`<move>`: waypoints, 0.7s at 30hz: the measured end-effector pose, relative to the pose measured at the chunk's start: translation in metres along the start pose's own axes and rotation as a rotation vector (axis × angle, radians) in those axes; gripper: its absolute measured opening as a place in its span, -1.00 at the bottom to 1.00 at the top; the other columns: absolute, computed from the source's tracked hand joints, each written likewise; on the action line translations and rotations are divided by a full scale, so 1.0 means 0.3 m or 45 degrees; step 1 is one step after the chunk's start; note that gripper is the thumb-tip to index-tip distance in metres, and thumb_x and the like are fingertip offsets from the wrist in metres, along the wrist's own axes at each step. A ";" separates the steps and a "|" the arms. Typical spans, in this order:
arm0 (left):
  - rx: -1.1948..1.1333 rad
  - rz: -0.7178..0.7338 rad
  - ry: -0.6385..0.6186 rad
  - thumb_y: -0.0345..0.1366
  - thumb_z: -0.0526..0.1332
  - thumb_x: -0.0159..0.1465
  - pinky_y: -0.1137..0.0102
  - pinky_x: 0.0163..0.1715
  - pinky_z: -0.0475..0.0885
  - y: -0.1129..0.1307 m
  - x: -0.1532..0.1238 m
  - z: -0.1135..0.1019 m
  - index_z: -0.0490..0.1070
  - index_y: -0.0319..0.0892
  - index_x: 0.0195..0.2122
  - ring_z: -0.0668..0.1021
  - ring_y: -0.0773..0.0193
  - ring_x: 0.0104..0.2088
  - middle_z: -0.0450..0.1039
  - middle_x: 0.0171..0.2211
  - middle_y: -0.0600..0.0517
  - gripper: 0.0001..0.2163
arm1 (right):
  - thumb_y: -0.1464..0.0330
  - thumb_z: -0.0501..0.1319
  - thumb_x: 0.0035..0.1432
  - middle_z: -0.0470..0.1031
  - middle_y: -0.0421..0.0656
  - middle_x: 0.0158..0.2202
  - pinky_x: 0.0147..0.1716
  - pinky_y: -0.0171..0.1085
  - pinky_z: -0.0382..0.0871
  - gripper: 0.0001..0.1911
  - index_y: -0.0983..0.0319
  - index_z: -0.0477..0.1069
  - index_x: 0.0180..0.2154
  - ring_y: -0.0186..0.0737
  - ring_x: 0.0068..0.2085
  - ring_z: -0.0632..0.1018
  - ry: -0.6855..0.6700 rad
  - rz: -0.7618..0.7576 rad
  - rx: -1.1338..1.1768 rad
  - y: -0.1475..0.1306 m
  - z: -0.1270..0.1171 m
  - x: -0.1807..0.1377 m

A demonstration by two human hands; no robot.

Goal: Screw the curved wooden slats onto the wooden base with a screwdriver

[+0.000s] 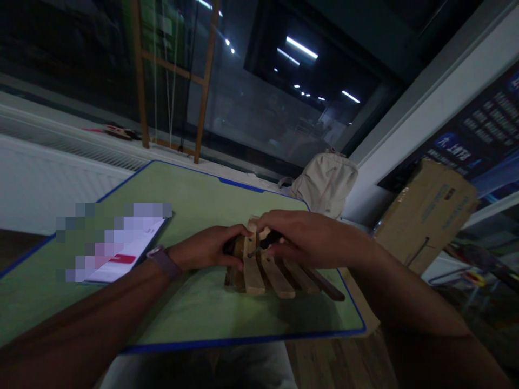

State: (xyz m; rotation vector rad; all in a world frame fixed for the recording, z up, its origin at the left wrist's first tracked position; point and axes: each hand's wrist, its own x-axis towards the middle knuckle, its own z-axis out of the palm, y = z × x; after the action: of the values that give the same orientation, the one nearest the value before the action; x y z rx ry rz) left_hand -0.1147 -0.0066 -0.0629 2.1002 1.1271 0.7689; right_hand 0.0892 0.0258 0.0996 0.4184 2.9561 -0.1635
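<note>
A wooden slatted piece [254, 275] rests on the green board near its front right, with several flat bars fanning toward me. Small dark holes show near the upper ends of some bars. My left hand [211, 246] is closed around its left end, thumb on top by the first bar and fingers along the side. Over the upper part of the bars, my right hand [295, 235] is curled with thumb and fingers drawn together. A thin, dark, rod-like bit shows by its fingertips, but what the hand pinches is mostly hidden.
The green board [182, 200] has a blue edge. A tablet-like screen [133, 254], partly blurred out, lies to the left. A wooden frame with strings [205, 81] stands by the window. Behind are a beige backpack [330, 181] and, at right, a cardboard box [430, 216].
</note>
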 end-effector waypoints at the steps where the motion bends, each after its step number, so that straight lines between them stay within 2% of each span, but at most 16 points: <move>1: -0.001 0.018 0.005 0.03 0.28 0.14 0.46 -0.38 0.27 -0.003 0.000 0.001 0.22 -0.10 0.06 0.47 0.26 -0.36 0.47 -0.30 0.09 -0.46 | 0.37 0.11 0.25 0.43 -0.07 -0.11 -0.29 -0.31 0.22 -0.74 0.25 0.30 -0.02 -0.25 -0.18 0.44 0.003 -0.048 0.044 -0.014 0.003 0.000; 4: -0.001 0.071 0.019 0.02 0.27 0.16 0.46 -0.39 0.26 -0.017 0.001 0.003 0.27 -0.12 0.02 0.46 0.27 -0.38 0.46 -0.33 0.08 -0.51 | 0.44 0.10 0.23 0.41 -0.09 -0.13 -0.26 -0.33 0.23 -0.83 0.28 0.32 -0.12 -0.28 -0.18 0.42 0.073 -0.159 0.074 -0.033 0.024 0.042; 6: -0.014 0.080 0.025 0.01 0.27 0.16 0.45 -0.36 0.28 -0.021 0.000 0.003 0.29 -0.12 0.02 0.48 0.24 -0.33 0.48 -0.28 0.06 -0.52 | 0.36 0.12 0.25 0.44 -0.12 -0.22 -0.30 -0.33 0.20 -0.88 0.27 0.36 -0.22 -0.28 -0.23 0.43 0.129 -0.177 -0.003 -0.024 0.039 0.076; 10: -0.028 0.041 0.041 0.00 0.31 0.12 0.46 -0.34 0.29 -0.008 -0.001 0.003 0.27 -0.11 0.03 0.51 0.22 -0.28 0.50 -0.22 0.04 -0.49 | 0.15 0.06 0.28 0.46 -0.13 -0.45 -0.45 -0.29 0.07 -0.64 0.26 0.42 -0.39 -0.24 -0.39 0.44 0.171 0.115 -0.340 0.002 0.047 0.077; 12: -0.005 0.031 0.055 0.00 0.33 0.10 0.47 -0.36 0.29 0.000 0.000 0.005 0.25 -0.11 0.06 0.51 0.23 -0.31 0.50 -0.26 0.04 -0.45 | 0.13 0.06 0.27 0.45 -0.13 -0.49 -0.47 -0.29 0.06 -0.63 0.25 0.43 -0.41 -0.22 -0.42 0.45 0.133 0.275 -0.364 -0.002 0.041 0.045; 13: 0.007 0.032 0.067 -0.01 0.34 0.09 0.47 -0.36 0.29 0.002 0.001 0.005 0.24 -0.10 0.07 0.51 0.24 -0.32 0.50 -0.25 0.04 -0.43 | 0.15 0.09 0.26 0.46 -0.14 -0.47 -0.46 -0.29 0.10 -0.68 0.23 0.43 -0.37 -0.22 -0.41 0.46 0.125 0.292 -0.308 -0.009 0.038 0.027; 14: 0.019 0.025 0.078 -0.02 0.35 0.08 0.47 -0.37 0.28 0.004 0.002 0.005 0.24 -0.09 0.08 0.51 0.24 -0.32 0.50 -0.25 0.05 -0.42 | 0.20 0.13 0.23 0.49 -0.14 -0.36 -0.41 -0.30 0.16 -0.78 0.20 0.42 -0.24 -0.22 -0.35 0.48 0.112 0.246 -0.210 -0.017 0.035 0.011; 15: 0.022 0.018 0.086 -0.03 0.36 0.07 0.47 -0.38 0.28 0.006 0.004 0.005 0.24 -0.09 0.07 0.50 0.25 -0.34 0.50 -0.27 0.06 -0.41 | 0.24 0.17 0.19 0.49 -0.13 -0.25 -0.38 -0.30 0.22 -0.79 0.18 0.39 -0.15 -0.22 -0.29 0.48 0.127 0.187 -0.119 -0.025 0.032 -0.001; 17: 0.024 0.006 0.086 -0.03 0.37 0.06 0.48 -0.39 0.27 0.008 0.005 0.003 0.27 -0.09 0.04 0.50 0.26 -0.36 0.49 -0.32 0.08 -0.44 | 0.36 0.12 0.22 0.45 -0.11 -0.16 -0.33 -0.31 0.28 -0.83 0.18 0.34 -0.12 -0.26 -0.25 0.48 0.067 0.066 0.047 -0.036 0.033 -0.006; 19: 0.027 0.005 0.081 -0.03 0.37 0.06 0.48 -0.40 0.26 0.009 0.005 0.001 0.30 -0.09 0.01 0.49 0.27 -0.38 0.48 -0.35 0.09 -0.47 | 0.42 0.07 0.24 0.45 -0.11 -0.18 -0.30 -0.32 0.30 -0.87 0.19 0.34 -0.19 -0.28 -0.25 0.48 0.058 -0.016 0.120 -0.031 0.041 0.012; 21: 0.038 0.011 0.090 -0.02 0.37 0.06 0.48 -0.40 0.26 0.009 0.004 0.001 0.29 -0.08 0.03 0.49 0.26 -0.37 0.48 -0.34 0.07 -0.45 | 0.38 0.10 0.24 0.47 -0.15 -0.27 -0.32 -0.33 0.28 -0.93 0.20 0.36 -0.27 -0.28 -0.28 0.48 0.134 -0.023 0.075 -0.008 0.053 0.038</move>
State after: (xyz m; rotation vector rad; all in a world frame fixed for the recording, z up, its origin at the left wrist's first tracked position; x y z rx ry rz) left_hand -0.1127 -0.0069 -0.0608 2.1182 1.1744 0.8417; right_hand 0.0800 0.0246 0.0823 0.4201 3.0652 -0.2384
